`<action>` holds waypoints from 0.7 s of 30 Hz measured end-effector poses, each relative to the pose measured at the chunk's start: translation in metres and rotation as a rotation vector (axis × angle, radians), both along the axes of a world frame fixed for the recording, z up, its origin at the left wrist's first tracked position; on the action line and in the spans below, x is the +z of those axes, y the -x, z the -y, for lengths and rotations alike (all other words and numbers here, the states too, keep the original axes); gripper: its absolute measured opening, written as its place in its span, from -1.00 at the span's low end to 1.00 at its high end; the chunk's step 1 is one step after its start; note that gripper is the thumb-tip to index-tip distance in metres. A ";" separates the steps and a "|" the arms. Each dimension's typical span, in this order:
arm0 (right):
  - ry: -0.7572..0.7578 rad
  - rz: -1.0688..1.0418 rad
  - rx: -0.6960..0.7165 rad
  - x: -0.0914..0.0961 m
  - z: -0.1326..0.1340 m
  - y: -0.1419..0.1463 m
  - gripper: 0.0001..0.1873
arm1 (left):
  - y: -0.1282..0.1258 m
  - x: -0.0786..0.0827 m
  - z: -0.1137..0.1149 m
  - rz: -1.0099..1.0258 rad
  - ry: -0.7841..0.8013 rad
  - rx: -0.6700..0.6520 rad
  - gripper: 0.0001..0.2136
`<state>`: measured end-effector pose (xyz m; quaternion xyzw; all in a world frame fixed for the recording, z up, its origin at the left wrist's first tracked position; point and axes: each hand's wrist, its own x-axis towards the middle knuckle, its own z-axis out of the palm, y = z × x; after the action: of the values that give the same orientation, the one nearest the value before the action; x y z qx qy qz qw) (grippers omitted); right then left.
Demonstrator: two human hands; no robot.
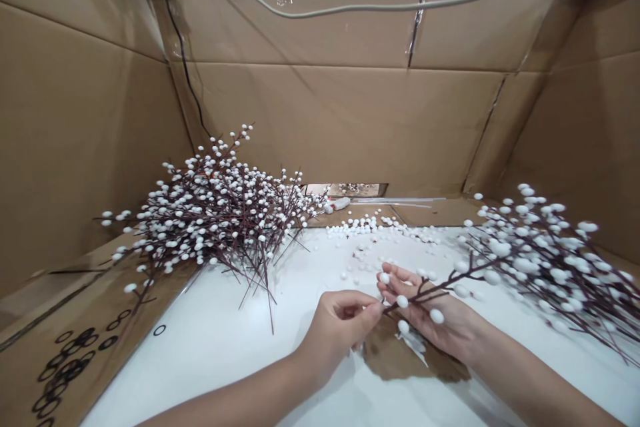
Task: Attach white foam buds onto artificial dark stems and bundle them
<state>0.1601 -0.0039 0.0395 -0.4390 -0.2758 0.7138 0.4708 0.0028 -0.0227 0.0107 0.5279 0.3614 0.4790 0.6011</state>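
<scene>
Left hand (343, 323), thumb and forefinger pinched at the near tip of one artificial white-berry branch (470, 272); right hand (447, 320), fingers curled about the same branch, above a brown pad (387, 357). Held branch: several berries attached, work judged under way and unfinished. Beyond: branch heap at right (560, 260), branch heap at left (215, 207), completeness of either uncertain; farther, loose white berries (373, 223) remaining unattached.

Head view — close behind and above left hand (331, 323) and right hand (453, 327) — facing forward and down across the tabletop (215, 323).
</scene>
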 end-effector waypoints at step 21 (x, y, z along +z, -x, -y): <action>-0.184 0.025 0.124 -0.006 0.012 0.016 -0.63 | -0.003 -0.002 0.002 -0.019 0.051 0.066 -0.76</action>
<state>0.1440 -0.0159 0.0340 -0.3849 -0.3726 0.7077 0.4606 0.0056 -0.0251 0.0091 0.5046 0.3964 0.4841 0.5949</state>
